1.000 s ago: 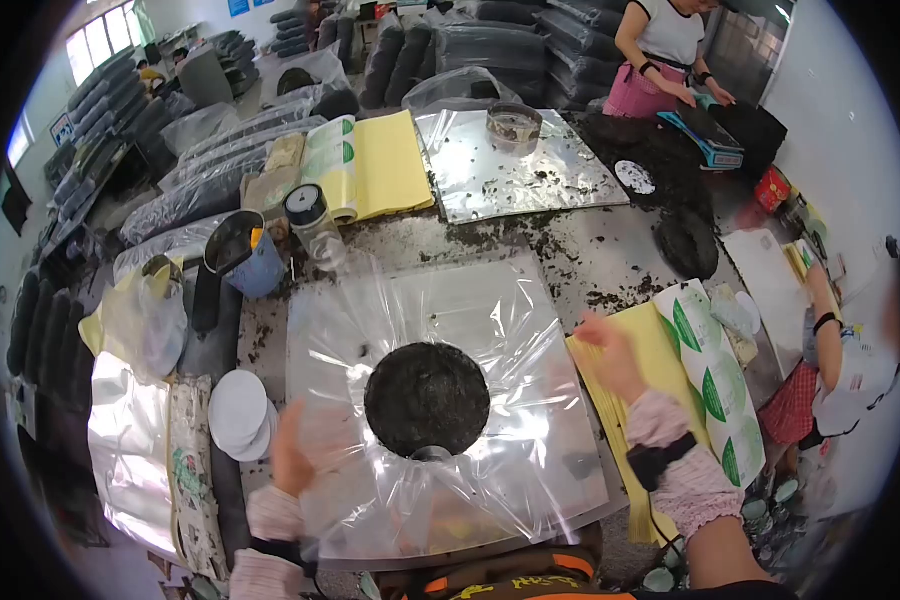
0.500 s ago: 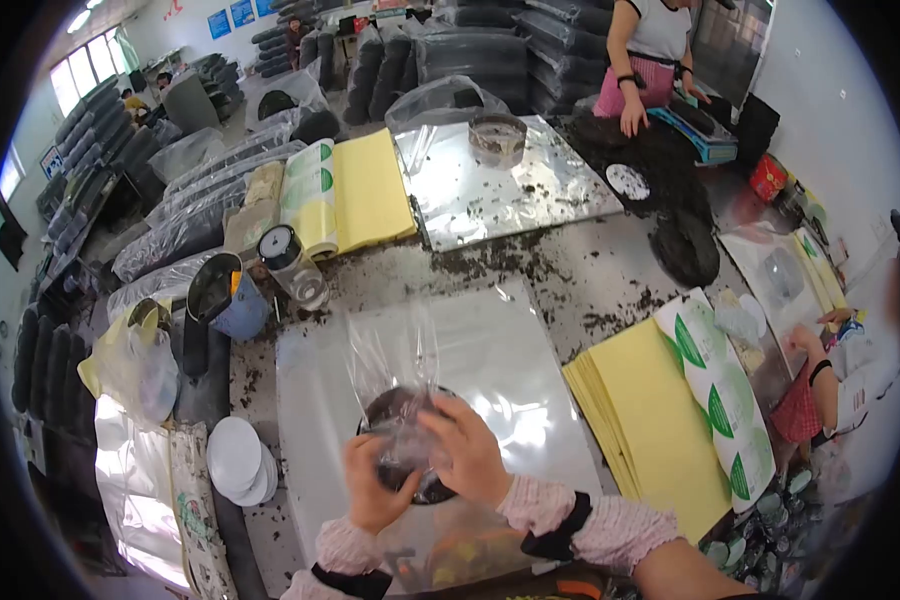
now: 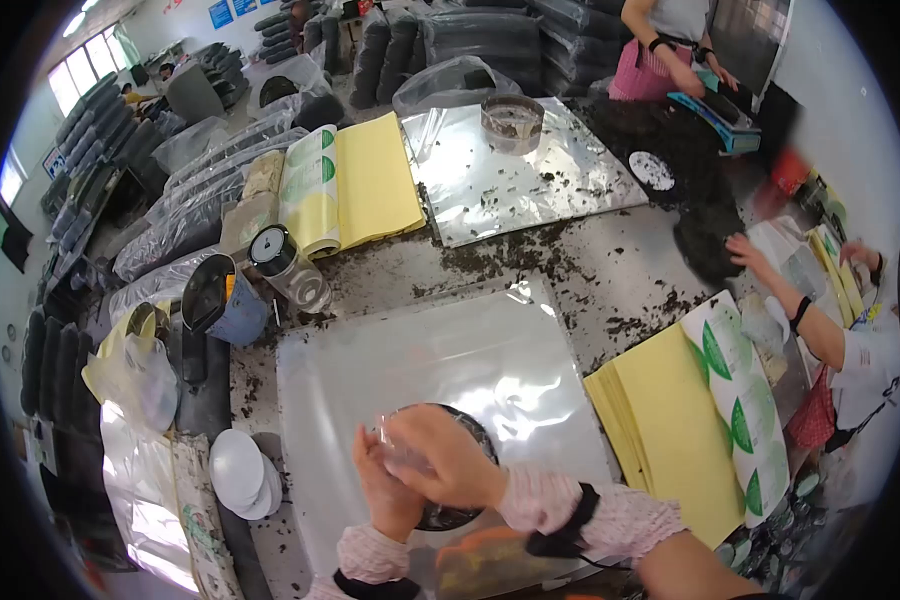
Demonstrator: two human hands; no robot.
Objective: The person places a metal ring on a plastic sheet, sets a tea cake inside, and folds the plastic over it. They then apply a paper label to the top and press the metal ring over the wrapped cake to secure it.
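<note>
Head view: the left hand (image 3: 388, 492) and right hand (image 3: 445, 455) are curled together around bunched clear film (image 3: 402, 443), over a dark round mass (image 3: 479, 432) that shows past them at two and five o'clock. On the counter (image 3: 605, 250), yellow paper (image 3: 675, 430) lies at three o'clock from them, white discs (image 3: 237, 470) at nine, a lidded jar (image 3: 308, 287) at eleven.

Prob. small packing wkshop: dark bags (image 3: 475, 40) piled high, yellow sheets (image 3: 670, 425), crumb-strewn worktable (image 3: 370, 275), co-workers (image 3: 642, 75) nr.
</note>
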